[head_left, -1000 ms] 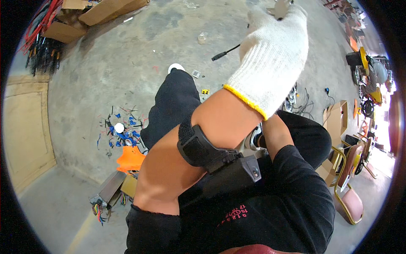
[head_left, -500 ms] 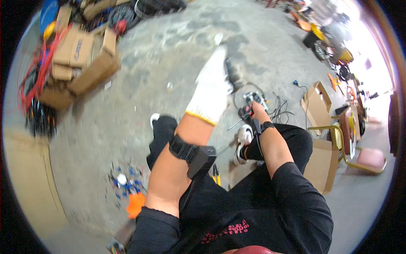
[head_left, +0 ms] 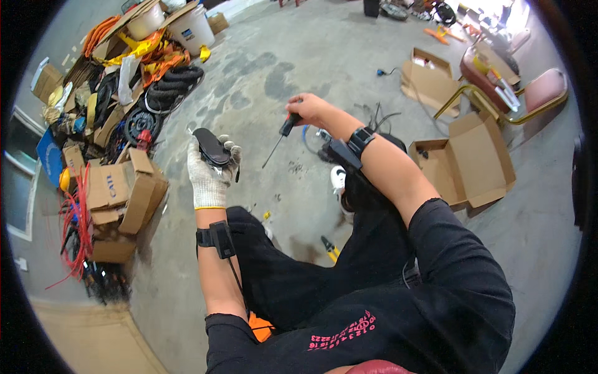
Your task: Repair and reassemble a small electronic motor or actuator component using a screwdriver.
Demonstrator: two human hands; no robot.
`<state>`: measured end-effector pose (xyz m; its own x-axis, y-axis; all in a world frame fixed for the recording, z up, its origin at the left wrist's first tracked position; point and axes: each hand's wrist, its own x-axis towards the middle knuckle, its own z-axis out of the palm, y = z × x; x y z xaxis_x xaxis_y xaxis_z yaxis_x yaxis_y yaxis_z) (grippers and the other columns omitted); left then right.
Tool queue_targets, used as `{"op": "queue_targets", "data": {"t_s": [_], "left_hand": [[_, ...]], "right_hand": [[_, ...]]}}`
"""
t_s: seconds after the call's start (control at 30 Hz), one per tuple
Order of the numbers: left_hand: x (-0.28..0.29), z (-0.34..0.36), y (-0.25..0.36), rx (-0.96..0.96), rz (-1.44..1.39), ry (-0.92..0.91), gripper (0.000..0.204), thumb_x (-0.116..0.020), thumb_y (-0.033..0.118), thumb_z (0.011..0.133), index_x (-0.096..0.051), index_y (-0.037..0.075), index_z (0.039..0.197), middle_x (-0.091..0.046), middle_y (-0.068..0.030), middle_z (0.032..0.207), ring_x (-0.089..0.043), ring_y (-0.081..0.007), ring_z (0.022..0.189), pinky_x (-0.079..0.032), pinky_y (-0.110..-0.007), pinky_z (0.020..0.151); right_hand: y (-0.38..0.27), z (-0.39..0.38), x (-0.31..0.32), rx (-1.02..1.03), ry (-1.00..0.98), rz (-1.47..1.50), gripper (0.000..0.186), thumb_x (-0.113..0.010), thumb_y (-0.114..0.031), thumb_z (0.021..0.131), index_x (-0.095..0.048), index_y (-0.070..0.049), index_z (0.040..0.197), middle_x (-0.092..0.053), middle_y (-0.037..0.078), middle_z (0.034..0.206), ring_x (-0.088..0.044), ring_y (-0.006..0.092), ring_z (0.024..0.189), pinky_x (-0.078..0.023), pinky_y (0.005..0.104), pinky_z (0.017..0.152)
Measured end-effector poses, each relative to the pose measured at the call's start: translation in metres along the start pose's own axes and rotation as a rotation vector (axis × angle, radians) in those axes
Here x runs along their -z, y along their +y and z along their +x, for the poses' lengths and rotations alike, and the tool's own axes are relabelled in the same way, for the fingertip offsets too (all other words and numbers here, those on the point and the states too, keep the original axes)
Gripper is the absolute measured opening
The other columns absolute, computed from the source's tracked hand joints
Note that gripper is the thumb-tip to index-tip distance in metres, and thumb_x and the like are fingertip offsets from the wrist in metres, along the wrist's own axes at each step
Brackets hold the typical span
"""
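Note:
My left hand [head_left: 202, 176], in a white knitted glove with a yellow-edged cuff, grips a black oval part [head_left: 212, 147] with a flat top. Its exact kind I cannot make out. Bare, my right hand [head_left: 309, 111] is closed around the dark handle of a screwdriver [head_left: 287, 126]. The screwdriver's thin shaft slants down and left, and its tip is apart from the oval part. Below my right wrist, a metal piece [head_left: 322, 134] shows partly, the rest hidden by the forearm. Dark cables [head_left: 381, 117] lie beyond that wrist.
Yellow-handled pliers [head_left: 331, 248] lie between my legs. To the right are an open cardboard box [head_left: 436, 163] and a pink-seated chair [head_left: 544, 87]. At left, a torn carton [head_left: 115, 187] stands beside red cables [head_left: 76, 230], with black tubing [head_left: 174, 84] and white buckets [head_left: 192, 31] farther back.
The view has swung left. My left hand has drawn back from its far reach, and the black oval part now shows in it. My right hand has lifted away from the metal piece with the screwdriver.

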<state>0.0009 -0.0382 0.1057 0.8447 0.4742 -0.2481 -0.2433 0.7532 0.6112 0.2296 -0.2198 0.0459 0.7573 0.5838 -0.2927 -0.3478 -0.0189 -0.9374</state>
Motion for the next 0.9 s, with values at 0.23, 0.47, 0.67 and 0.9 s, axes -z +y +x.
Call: {"op": "queue_targets", "data": {"t_s": [0.23, 0.47, 0.67, 0.9], "left_hand": [[0.016, -0.033, 0.018, 0.001, 0.154, 0.277, 0.045, -0.049, 0.043, 0.099, -0.053, 0.000, 0.112, -0.064, -0.0230, 0.097, -0.065, -0.0351, 0.079, -0.057, -0.050, 0.070], [0.045, -0.026, 0.013, 0.050, 0.166, 0.391, 0.042, -0.056, 0.037, 0.097, -0.056, -0.004, 0.105, -0.063, -0.0181, 0.088, -0.062, -0.0287, 0.074, -0.054, -0.042, 0.068], [0.042, -0.012, 0.011, 0.223, 0.124, 0.354, 0.039, -0.060, 0.031, 0.095, -0.053, -0.006, 0.109, -0.061, -0.0168, 0.088, -0.061, -0.0257, 0.071, -0.055, -0.037, 0.062], [0.049, 0.009, 0.015, 0.087, 0.287, 0.544, 0.038, -0.061, 0.033, 0.096, -0.057, -0.002, 0.111, -0.067, -0.0171, 0.090, -0.068, -0.0252, 0.072, -0.061, -0.036, 0.057]], "right_hand": [[0.003, -0.022, -0.053, 0.448, 0.003, -0.532, 0.054, -0.068, -0.031, 0.081, -0.059, 0.001, 0.124, -0.067, 0.021, 0.104, -0.068, 0.0327, 0.090, -0.055, 0.0419, 0.088], [-0.010, -0.061, -0.055, 0.928, -0.082, -0.796, 0.039, -0.065, -0.033, 0.089, -0.064, -0.005, 0.116, -0.069, 0.018, 0.096, -0.067, 0.0352, 0.086, -0.053, 0.0408, 0.080], [-0.009, -0.045, -0.050, 0.959, -0.435, -1.123, 0.026, -0.064, -0.024, 0.091, -0.062, -0.008, 0.112, -0.065, 0.017, 0.089, -0.064, 0.0390, 0.084, -0.052, 0.0466, 0.074], [-0.019, -0.028, -0.031, 0.537, -0.647, -1.252, 0.031, -0.072, -0.009, 0.084, -0.063, -0.008, 0.113, -0.061, 0.013, 0.096, -0.064, 0.0317, 0.082, -0.053, 0.0386, 0.074]]}}
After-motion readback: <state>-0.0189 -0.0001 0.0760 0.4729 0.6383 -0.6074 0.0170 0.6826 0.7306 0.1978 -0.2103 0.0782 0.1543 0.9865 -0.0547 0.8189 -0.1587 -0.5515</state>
